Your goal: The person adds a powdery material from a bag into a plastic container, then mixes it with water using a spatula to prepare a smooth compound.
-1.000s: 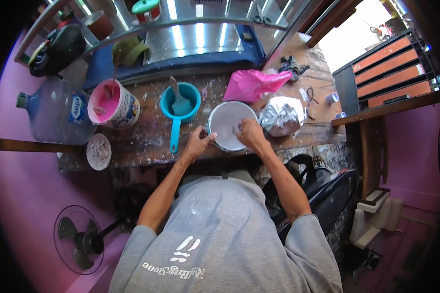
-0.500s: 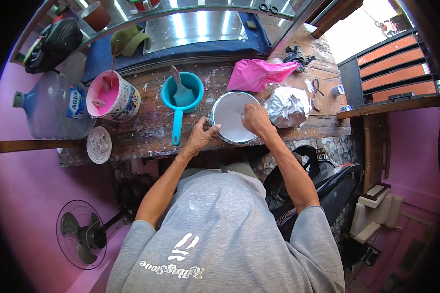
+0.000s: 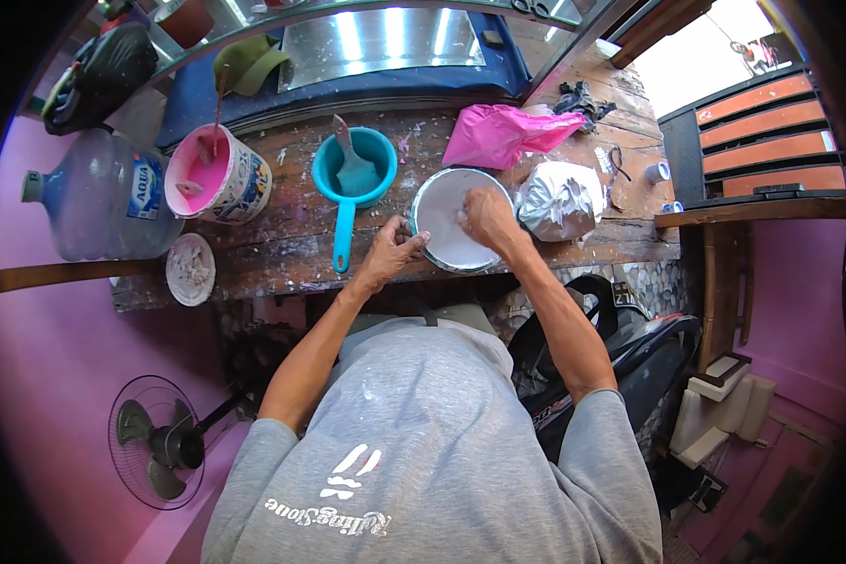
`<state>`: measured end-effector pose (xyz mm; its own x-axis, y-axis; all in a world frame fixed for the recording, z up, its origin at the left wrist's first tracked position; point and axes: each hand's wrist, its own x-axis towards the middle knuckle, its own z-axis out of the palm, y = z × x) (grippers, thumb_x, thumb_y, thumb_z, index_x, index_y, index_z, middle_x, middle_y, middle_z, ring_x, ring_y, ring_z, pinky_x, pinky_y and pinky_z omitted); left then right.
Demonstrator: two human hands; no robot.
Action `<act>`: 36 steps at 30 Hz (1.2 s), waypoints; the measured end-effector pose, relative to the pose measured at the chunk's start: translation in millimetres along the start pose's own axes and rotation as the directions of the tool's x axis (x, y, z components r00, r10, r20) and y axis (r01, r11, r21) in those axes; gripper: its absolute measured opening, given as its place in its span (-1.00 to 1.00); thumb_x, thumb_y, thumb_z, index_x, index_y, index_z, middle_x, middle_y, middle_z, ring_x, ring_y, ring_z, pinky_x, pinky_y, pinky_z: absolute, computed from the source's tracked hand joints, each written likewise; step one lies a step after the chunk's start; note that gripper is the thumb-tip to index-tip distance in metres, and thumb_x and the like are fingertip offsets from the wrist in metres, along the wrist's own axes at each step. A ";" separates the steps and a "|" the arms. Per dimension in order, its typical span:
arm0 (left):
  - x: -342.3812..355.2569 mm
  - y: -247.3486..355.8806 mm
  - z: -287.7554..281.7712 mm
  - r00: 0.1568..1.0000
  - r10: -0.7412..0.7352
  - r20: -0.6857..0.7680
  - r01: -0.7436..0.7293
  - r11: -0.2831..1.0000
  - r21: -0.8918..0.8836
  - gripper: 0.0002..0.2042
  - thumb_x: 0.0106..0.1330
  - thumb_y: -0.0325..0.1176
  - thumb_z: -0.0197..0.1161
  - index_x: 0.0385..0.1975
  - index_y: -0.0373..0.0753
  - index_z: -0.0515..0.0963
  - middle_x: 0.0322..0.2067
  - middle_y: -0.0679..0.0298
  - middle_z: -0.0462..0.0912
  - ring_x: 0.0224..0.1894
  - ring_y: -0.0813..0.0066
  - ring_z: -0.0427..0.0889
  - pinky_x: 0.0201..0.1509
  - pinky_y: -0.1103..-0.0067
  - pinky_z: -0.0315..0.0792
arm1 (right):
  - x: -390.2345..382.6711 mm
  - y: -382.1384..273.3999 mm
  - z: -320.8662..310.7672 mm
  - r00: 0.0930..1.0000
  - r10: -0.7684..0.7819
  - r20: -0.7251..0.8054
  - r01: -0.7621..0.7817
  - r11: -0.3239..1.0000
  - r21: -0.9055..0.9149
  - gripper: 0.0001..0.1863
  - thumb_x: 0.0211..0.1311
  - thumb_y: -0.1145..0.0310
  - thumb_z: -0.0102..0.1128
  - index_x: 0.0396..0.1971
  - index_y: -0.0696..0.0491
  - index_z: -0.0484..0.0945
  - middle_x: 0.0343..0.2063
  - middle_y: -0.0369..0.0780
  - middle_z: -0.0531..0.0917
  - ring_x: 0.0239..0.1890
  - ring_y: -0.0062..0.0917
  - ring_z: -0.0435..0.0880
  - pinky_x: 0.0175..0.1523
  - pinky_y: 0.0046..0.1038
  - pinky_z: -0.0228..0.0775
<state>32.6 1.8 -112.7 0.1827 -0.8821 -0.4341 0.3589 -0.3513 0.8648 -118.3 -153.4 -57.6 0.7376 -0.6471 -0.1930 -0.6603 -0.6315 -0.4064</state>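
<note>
A round tub with pale, whitish stuff in it stands near the table's front edge. My left hand is closed on its left rim, the thumb lying over the edge. Inside the tub is my right hand, with its fingers bent together over the pale contents; whatever they hold is hidden or too small to make out. Left of the tub sits a teal dipper with a wide brush leaning in it. A crumpled white plastic bag lies close by on the right.
A bucket of pink paint and a large water jug stand at the left, with a stained lid near the table edge. A pink plastic bag lies behind the tub. A glass-topped shelf rises along the back.
My right hand has shifted slightly within the tub, its fingers more curled and lower toward the contents. My left hand keeps its hold on the rim. The view has tilted a little.
</note>
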 end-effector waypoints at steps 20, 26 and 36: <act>0.5 2.2 0.1 0.999 -0.011 0.042 0.011 1.000 0.007 -0.70 0.27 -0.27 0.29 -0.14 -0.29 0.41 -0.39 0.32 0.54 -0.31 0.64 0.56 -0.27 0.64 0.52 | 4.4 25.7 4.0 0.999 -0.023 -0.028 0.023 1.000 -0.006 -0.75 -0.14 0.32 0.27 -0.58 0.25 0.55 -0.50 0.10 0.61 -0.36 -0.02 0.63 -0.19 -0.14 0.49; 2.2 -2.1 -4.4 0.999 0.052 0.004 -0.053 0.995 0.084 -0.70 0.27 -0.25 0.30 -0.15 -0.29 0.41 -0.40 0.32 0.54 -0.32 0.62 0.56 -0.27 0.64 0.52 | -21.0 22.5 -9.0 0.996 -0.079 0.030 0.082 0.993 -0.086 -0.75 -0.10 0.34 0.31 -0.57 0.25 0.54 -0.57 0.07 0.59 -0.39 0.01 0.61 -0.23 -0.13 0.45; 1.6 4.0 -1.5 0.999 0.051 0.007 -0.051 0.996 0.078 -0.71 0.25 -0.25 0.32 -0.21 -0.28 0.42 -0.41 0.30 0.55 -0.35 0.61 0.58 -0.29 0.64 0.52 | -8.5 29.2 -3.9 0.992 -0.125 -0.026 0.119 0.981 -0.151 -0.77 -0.10 0.36 0.24 -0.53 0.24 0.54 -0.47 0.05 0.62 -0.33 -0.03 0.62 -0.18 -0.14 0.47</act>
<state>35.7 -0.6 -110.3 0.1938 -0.9012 -0.3876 0.2765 -0.3289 0.9030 -144.4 -168.0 -64.3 0.8103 -0.5741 -0.1176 -0.5812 -0.7616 -0.2867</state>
